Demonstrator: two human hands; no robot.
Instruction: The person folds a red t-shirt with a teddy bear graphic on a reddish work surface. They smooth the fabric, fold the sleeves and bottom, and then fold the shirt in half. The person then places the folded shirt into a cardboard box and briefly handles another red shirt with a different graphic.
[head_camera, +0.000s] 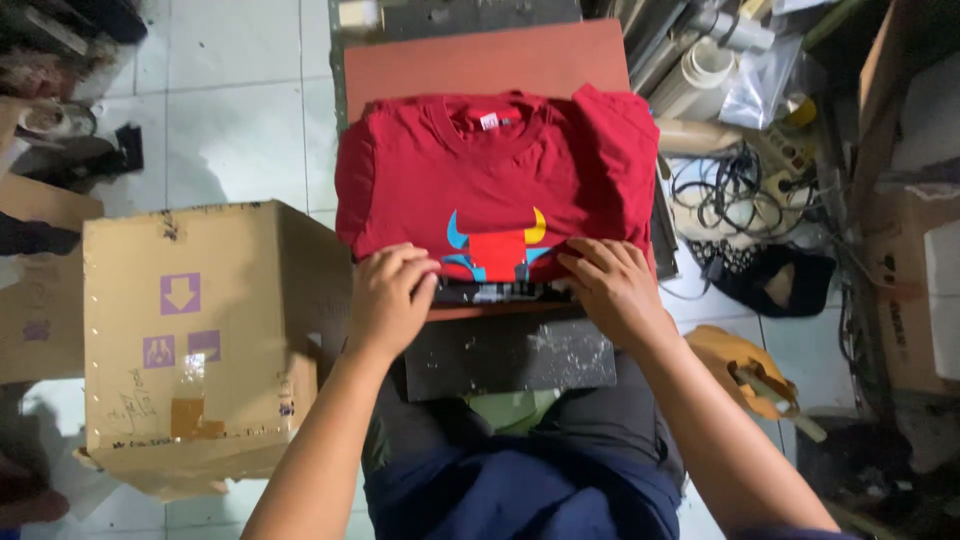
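Red T-shirt (495, 175) lies flat, front up, on the reddish-brown pad of a heat press platen (480, 60), collar at the far end, hem toward the person. Print on the chest: red bull-head shape with one blue horn, one yellow horn.

Left hand (390, 300): fingers curled, knuckles up, closed on the near hem of the shirt just left of the print. Grip is shut on fabric.

Right hand (610, 285): fingers bent and pressed onto the hem just right of the print, thumb tucked under the edge. Grip looks pinched on the same hem, though the thumb contact is partly hidden.

Both hands sit at the near edge of the platen, print between them. Below them a dark metal base plate (510, 355) sticks out toward the person's lap.

Left of the press: a cardboard box (190, 330) on the tiled floor (240, 130), purple arrow marks on top. Right: tangled cables (730, 190), white pipe rolls (705, 65), a yellow tool (745, 370) on the floor.
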